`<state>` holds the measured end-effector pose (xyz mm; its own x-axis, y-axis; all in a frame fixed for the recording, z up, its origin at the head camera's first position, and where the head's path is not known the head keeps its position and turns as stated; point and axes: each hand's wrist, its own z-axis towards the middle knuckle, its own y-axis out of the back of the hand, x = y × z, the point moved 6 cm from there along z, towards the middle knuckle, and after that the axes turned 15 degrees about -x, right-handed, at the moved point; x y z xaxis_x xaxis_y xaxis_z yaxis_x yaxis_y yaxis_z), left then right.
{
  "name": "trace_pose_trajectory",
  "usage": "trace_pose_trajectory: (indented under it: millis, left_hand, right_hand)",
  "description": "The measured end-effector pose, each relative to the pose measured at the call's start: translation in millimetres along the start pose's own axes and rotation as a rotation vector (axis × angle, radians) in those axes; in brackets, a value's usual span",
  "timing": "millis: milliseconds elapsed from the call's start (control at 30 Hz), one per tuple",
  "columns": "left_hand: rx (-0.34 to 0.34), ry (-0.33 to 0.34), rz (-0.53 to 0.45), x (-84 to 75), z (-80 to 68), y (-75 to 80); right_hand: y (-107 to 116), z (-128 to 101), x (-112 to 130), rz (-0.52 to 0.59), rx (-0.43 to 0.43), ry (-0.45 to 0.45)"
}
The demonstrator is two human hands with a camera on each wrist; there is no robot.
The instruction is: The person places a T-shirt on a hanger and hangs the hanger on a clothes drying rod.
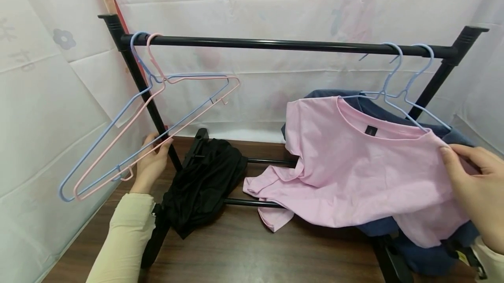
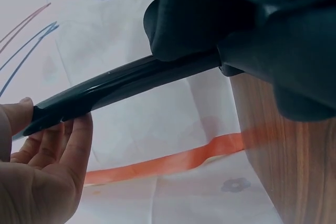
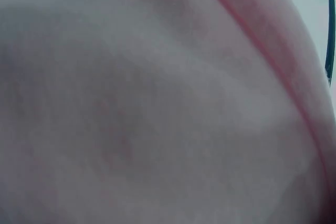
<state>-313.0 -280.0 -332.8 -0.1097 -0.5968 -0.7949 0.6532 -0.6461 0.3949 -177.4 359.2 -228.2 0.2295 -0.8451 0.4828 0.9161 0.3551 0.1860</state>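
Note:
A pink T-shirt (image 1: 366,173) hangs on a blue hanger (image 1: 387,86) at the right end of a black rack's top bar (image 1: 260,43). My right hand (image 1: 478,186) pinches the shirt at its right shoulder, between thumb and fingers. Pink cloth (image 3: 157,103) fills most of the right wrist view, blurred, and the fingers cannot be made out there. On the left, my left hand (image 1: 151,165) grips the rack's black upright post (image 1: 151,103). In the left wrist view, thumb and fingers of that hand (image 2: 50,166) lie around the post (image 2: 131,82).
Empty blue (image 1: 98,138) and pink (image 1: 106,151) hangers hang at the bar's left end, in front of my left hand. Behind the pink shirt is a dark blue garment (image 1: 315,94) on another blue hanger (image 1: 419,71). Black cloth (image 1: 208,182) lies over the lower left of the rack.

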Motion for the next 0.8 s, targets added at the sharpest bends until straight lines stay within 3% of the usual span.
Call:
trace_pose_trajectory:
  millis: [333, 633, 800]
  left_hand:
    - [-0.031, -0.012, -0.006, 0.0, 0.0, -0.7]
    - [-0.006, -0.009, -0.011, -1.2, -1.0, 0.5]
    - [-0.037, -0.008, -0.02, -0.8, -0.1, -0.1]
  right_hand:
    - [-1, -1, 1, -0.008, 0.014, -0.043]
    - [5, -1, 15, -0.064, -0.033, 0.024]
    - [5, 0, 25, -0.061, -0.03, 0.043]
